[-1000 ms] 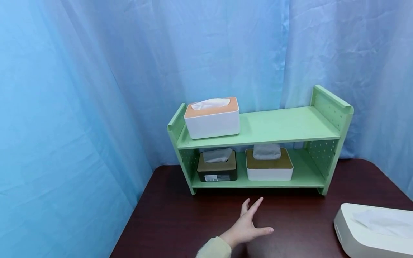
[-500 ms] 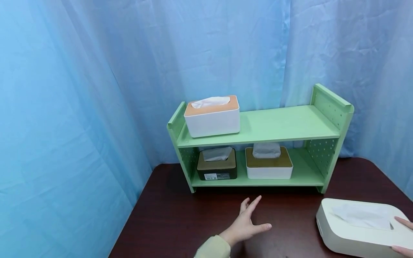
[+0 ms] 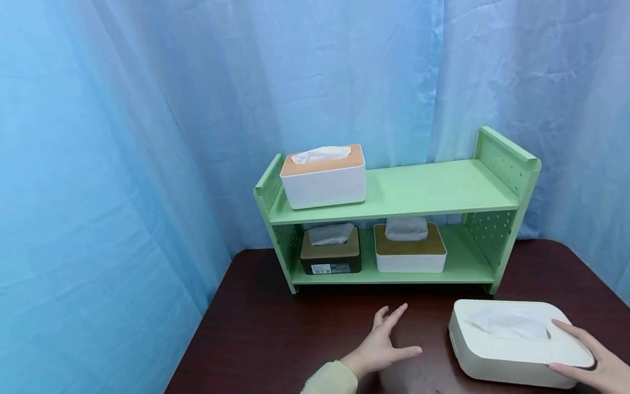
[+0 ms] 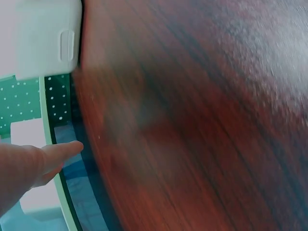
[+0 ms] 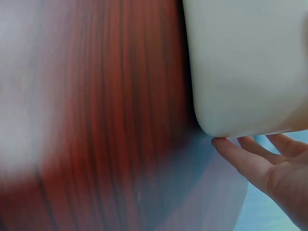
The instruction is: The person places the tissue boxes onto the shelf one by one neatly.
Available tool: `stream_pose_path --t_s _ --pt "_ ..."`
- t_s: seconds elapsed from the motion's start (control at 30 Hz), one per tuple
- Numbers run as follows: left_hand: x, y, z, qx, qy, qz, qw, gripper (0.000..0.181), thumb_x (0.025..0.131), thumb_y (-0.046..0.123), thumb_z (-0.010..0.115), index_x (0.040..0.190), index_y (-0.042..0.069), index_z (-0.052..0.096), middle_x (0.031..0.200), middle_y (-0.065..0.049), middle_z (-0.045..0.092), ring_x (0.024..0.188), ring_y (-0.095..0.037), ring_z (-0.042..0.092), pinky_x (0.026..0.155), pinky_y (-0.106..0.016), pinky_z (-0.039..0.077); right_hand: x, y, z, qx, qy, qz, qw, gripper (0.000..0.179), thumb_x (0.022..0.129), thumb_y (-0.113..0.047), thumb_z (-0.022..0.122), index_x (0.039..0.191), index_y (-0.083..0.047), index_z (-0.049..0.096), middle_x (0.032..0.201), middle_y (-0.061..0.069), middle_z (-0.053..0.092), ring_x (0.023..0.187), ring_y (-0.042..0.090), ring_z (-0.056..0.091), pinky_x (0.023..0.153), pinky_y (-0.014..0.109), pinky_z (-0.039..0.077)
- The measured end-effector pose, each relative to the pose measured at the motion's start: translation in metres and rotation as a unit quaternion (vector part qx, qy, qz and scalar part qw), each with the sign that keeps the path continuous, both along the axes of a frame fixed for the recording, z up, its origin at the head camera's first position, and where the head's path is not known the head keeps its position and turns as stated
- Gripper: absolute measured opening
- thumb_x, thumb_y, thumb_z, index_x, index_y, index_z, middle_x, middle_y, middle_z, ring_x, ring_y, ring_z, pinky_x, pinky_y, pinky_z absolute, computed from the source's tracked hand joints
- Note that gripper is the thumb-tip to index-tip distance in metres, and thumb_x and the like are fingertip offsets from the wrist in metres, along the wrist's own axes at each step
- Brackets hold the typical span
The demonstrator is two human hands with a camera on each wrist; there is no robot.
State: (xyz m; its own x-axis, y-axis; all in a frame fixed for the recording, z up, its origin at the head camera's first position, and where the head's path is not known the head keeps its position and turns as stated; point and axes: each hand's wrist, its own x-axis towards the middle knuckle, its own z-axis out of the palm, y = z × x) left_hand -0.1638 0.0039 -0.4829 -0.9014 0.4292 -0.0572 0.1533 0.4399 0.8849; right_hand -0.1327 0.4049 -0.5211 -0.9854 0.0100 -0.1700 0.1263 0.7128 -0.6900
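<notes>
My right hand [image 3: 588, 364] is on the near right end of the white tissue box [image 3: 512, 342], fingers straight and spread, one lying along its top edge and another along its lower side, pressing rather than curling round it. From the right wrist camera I see my fingertips [image 5: 226, 144] touching the box's rounded corner [image 5: 240, 72]. The box lies flat on the dark red-brown table [image 3: 275, 339], at the right, just in front of the right foot of the green shelf [image 3: 423, 189], with a tissue [image 3: 507, 323] showing in its top opening.

My left hand [image 3: 381, 347] hovers over or rests on the table to the left of the box (I cannot tell whether the palm touches the wood), fingers wide and relaxed, holding nothing, thumb pointing toward the box and well short of it. The left wrist camera shows a finger [image 4: 53, 156] stretched toward the shelf, with the white box's end [image 4: 43, 38] at the top corner.

On the shelf's top board, at the left end, sits a white tissue box with an orange lid [image 3: 322, 175]. Below stand a black tissue box [image 3: 331, 257] and, beside it, a white one with a brown lid [image 3: 410, 254]. Blue curtain [image 3: 123, 164] hangs behind.
</notes>
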Motion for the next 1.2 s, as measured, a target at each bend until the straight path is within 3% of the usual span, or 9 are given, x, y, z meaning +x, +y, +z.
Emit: stream_pose_path --t_s 0.1,0.27,0.4,0.53,0.67,0.83,1.03,1.1,1.2 --pt "0.001 0.004 -0.002 -0.002 0.003 -0.005 1.0 0.077 0.079 0.026 0.077 0.144 0.039 0.036 0.152 -0.017 0.018 0.14 -0.035 0.023 0.101 -0.04 0.04 -0.003 -0.012 0.009 -0.004 -0.015 0.027 0.9995 0.1 0.091 -0.044 0.059 0.148 0.005 -0.007 0.139 0.047 -0.005 0.122 0.068 0.0 0.087 0.07 0.02" --pt "0.001 0.011 -0.005 -0.007 0.006 -0.015 0.9998 0.076 0.08 0.027 0.076 0.144 0.039 0.037 0.151 -0.019 0.02 0.14 -0.033 0.024 0.101 -0.038 0.04 -0.006 -0.033 0.018 -0.019 0.006 0.054 0.9984 0.089 0.092 -0.037 0.059 0.149 0.004 0.004 0.143 0.045 -0.001 0.13 0.063 -0.002 0.087 0.068 0.023" --pt "0.001 0.015 -0.004 -0.003 -0.003 -0.03 0.9996 0.073 0.081 0.026 0.075 0.143 0.038 0.037 0.152 -0.02 0.019 0.14 -0.034 0.024 0.1 -0.037 0.04 -0.008 -0.051 0.02 -0.057 0.012 0.062 0.9963 0.089 0.091 -0.033 0.062 0.151 -0.001 0.005 0.147 0.041 0.002 0.133 0.056 -0.003 0.09 0.067 0.021" --pt "0.0 0.017 -0.003 -0.002 -0.022 -0.035 0.9991 0.072 0.083 0.026 0.073 0.144 0.036 0.037 0.152 -0.019 0.019 0.14 -0.036 0.024 0.102 -0.039 0.04 -0.014 -0.068 0.026 -0.087 -0.014 0.074 0.9934 0.089 0.09 -0.033 0.063 0.152 -0.005 0.005 0.148 0.039 0.002 0.132 0.057 0.004 0.091 0.068 0.022" --pt "-0.002 0.015 -0.005 -0.009 -0.022 -0.021 0.9995 0.071 0.083 0.029 0.073 0.145 0.029 0.039 0.153 -0.019 0.021 0.139 -0.037 0.027 0.103 -0.04 0.038 -0.017 -0.084 0.03 -0.076 -0.012 0.082 0.9937 0.089 0.089 -0.035 0.065 0.152 -0.007 0.008 0.149 0.037 0.007 0.131 0.058 0.012 0.09 0.067 0.026" --pt "-0.005 0.007 -0.01 -0.012 0.028 0.001 0.9995 0.069 0.081 0.03 0.075 0.143 0.024 0.043 0.151 -0.021 0.028 0.138 -0.037 0.031 0.105 -0.042 0.038 -0.018 -0.102 0.031 -0.032 0.024 0.082 0.9958 0.087 0.087 -0.038 0.067 0.151 -0.008 0.016 0.148 0.036 0.018 0.128 0.056 0.026 0.087 0.064 0.035" --pt "-0.004 -0.007 -0.015 0.017 0.032 0.015 0.9992 0.069 0.079 0.027 0.077 0.141 0.019 0.046 0.151 -0.017 0.032 0.14 -0.033 0.029 0.108 -0.039 0.035 -0.018 -0.111 0.03 -0.078 0.02 0.096 0.9921 0.08 0.089 -0.033 0.064 0.15 -0.007 0.019 0.151 0.033 0.014 0.131 0.054 0.019 0.09 0.063 0.035" --pt "-0.002 -0.011 -0.016 0.028 0.021 0.017 0.9992 0.07 0.079 0.025 0.078 0.14 0.017 0.046 0.151 -0.018 0.032 0.14 -0.032 0.029 0.108 -0.036 0.036 -0.017 -0.112 0.029 -0.095 0.019 0.102 0.99 0.078 0.09 -0.031 0.064 0.15 -0.008 0.021 0.152 0.031 0.014 0.132 0.052 0.018 0.092 0.049 0.042" --pt "-0.001 -0.015 -0.019 0.046 0.013 0.019 0.9987 0.07 0.078 0.022 0.079 0.14 0.016 0.047 0.151 -0.019 0.032 0.14 -0.032 0.029 0.107 -0.033 0.037 -0.015 -0.113 0.025 -0.109 0.033 0.107 0.9877 0.075 0.089 -0.03 0.065 0.149 -0.009 0.025 0.152 0.029 0.015 0.136 0.005 0.025 0.082 0.028 0.047"
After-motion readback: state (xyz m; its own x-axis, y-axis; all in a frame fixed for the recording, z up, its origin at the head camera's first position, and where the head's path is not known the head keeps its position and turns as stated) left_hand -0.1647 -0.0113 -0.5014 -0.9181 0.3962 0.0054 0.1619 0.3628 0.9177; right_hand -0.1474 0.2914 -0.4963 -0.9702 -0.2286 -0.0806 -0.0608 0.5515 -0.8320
